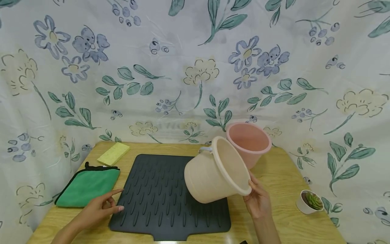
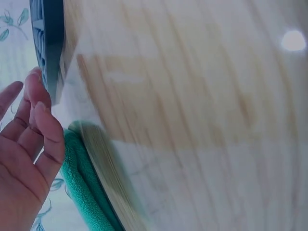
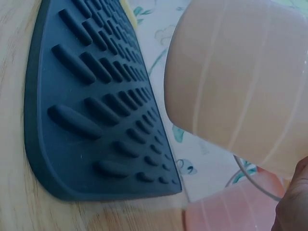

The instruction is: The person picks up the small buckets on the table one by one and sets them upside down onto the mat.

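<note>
A cream plastic bucket (image 1: 202,178) is held tilted above the right part of a dark ridged mat (image 1: 152,203), its mouth facing right. My right hand (image 1: 259,200) grips the bucket's rim at the lower right. From the right wrist view, the bucket's side (image 3: 231,86) and its thin wire handle (image 3: 257,182) show, while most of that hand is out of frame. My left hand (image 1: 99,208) is by the mat's left edge, index finger extended and the others loosely bent, with nothing held. Close beside it lies a folded green cloth (image 1: 89,186) with black trim.
A pink bucket (image 1: 253,157) stands upright behind the cream one, partly hidden by it. At the back left lies a yellow sponge (image 1: 113,153). A small potted succulent (image 1: 313,200) sits near the table's right edge. A floral curtain (image 1: 195,101) hangs behind the wooden table (image 1: 286,183).
</note>
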`<state>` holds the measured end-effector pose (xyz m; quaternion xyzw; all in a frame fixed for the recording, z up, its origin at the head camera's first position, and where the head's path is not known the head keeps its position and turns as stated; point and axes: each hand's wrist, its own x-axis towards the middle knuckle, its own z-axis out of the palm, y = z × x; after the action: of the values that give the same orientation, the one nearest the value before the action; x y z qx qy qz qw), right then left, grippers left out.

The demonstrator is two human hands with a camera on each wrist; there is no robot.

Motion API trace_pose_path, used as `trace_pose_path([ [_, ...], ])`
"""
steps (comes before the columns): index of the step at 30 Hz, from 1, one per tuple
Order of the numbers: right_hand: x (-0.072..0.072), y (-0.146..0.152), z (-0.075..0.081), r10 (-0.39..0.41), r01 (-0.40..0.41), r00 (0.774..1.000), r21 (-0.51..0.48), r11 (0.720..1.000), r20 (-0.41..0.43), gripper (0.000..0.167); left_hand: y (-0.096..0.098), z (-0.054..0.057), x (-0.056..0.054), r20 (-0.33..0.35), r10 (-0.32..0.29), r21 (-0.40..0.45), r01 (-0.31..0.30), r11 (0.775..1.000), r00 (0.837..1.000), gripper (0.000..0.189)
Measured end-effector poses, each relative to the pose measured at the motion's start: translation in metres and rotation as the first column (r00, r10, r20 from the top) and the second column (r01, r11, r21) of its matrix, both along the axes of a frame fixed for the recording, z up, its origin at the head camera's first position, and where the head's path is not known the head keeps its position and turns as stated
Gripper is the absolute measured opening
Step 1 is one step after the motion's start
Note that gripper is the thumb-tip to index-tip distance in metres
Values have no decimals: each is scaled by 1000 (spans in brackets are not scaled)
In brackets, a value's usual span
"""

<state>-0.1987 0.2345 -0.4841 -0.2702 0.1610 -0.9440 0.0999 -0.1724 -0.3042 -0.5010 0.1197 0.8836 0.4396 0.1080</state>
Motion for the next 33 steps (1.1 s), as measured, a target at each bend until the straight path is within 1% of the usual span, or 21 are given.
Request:
trace_pose_path([
  [5,0,-4,-1,-2,2,1000,-7,1000,3,52,5,4,0,15,38,24,-39,999,999,70],
  [10,1,-9,-2,-12,12,1000,-11,1000,19,54,12,8,0,37,104,27,-105,994,994,75],
  [12,1,-11,-2,-5,5,1000,-19,1000,17,55,15,9,0,35,125,26,-126,992,992,75],
  [20,0,-16,-3,24,-23,999,-74,997,20,54,25,10,-1,-55,153,45,-150,988,987,75],
  [24,0,-18,-3,30,-27,999,-84,996,35,56,28,10,-3,-61,170,55,-167,984,984,74],
  [28,0,-21,-3,30,-26,999,-88,996,42,58,30,10,-4,-80,168,59,-164,985,983,73],
  [33,0,-23,-4,15,-11,999,-79,997,50,55,35,13,-4,-115,173,49,-168,985,978,71],
])
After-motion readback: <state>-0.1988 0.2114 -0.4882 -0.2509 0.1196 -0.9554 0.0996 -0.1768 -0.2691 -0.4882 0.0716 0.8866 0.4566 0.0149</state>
